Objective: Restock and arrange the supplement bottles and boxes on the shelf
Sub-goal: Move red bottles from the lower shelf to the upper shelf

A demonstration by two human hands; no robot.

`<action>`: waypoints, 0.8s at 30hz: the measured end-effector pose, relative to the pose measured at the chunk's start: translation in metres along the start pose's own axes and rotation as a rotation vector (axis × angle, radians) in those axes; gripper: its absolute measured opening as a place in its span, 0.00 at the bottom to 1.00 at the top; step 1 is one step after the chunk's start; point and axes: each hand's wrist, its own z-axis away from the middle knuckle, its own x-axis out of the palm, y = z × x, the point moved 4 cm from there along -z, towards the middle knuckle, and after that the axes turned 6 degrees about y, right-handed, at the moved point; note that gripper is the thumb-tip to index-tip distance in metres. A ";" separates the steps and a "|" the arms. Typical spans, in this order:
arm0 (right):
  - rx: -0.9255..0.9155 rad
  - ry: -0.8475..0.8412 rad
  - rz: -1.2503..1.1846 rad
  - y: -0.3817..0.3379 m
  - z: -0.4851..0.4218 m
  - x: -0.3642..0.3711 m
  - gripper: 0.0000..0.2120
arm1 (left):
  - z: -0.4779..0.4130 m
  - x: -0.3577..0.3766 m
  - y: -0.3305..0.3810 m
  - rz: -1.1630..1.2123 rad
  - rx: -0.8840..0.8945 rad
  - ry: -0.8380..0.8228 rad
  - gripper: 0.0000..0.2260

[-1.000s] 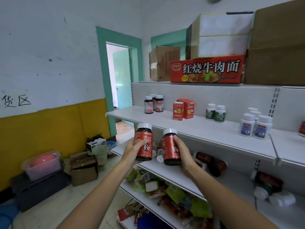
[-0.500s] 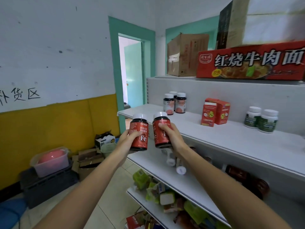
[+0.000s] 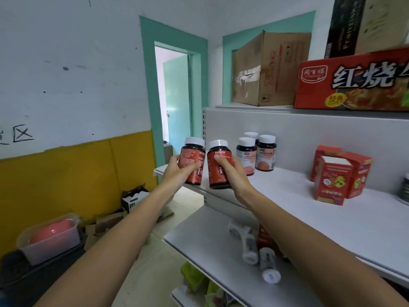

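Early days tbh: gripping a red Fe bottle [image 3: 192, 161] in the left hand [image 3: 176, 175] and a second Fe bottle [image 3: 218, 168] in the right hand [image 3: 235, 177], mid-air by the upper shelf [image 3: 309, 218] left end, not shelved yet, toppled bottles [image 3: 269, 265] below to sort.

your middle shelf board [image 3: 332, 220] carries three dark, white-capped bottles [image 3: 265, 154] upright near the back panel. well to their right, red boxes [image 3: 329, 182] stand close together. your top board [image 3: 254, 106] holds a brown carton [image 3: 270, 69] with a red noodle carton [image 3: 354, 80] just beside it. on your lower board [image 3: 199, 240], white bottles [image 3: 250, 249] lie on their sides. open cardboard boxes [image 3: 132, 200] sit on the floor [image 3: 150, 251].
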 end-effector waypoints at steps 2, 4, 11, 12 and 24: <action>0.000 0.032 0.038 0.005 -0.022 0.004 0.20 | -0.029 0.003 -0.010 0.015 -0.017 0.005 0.27; 0.008 0.064 0.086 0.013 -0.046 0.008 0.20 | -0.059 0.008 -0.023 0.004 -0.032 -0.020 0.28; -0.022 0.301 0.197 0.033 -0.133 0.019 0.23 | -0.174 0.034 -0.055 -0.061 0.032 -0.176 0.19; -0.019 0.338 0.201 0.035 -0.144 0.021 0.23 | -0.189 0.038 -0.057 -0.072 0.049 -0.213 0.21; -0.003 0.680 0.564 0.053 -0.214 0.012 0.35 | -0.290 0.087 -0.090 -0.171 0.161 -0.580 0.32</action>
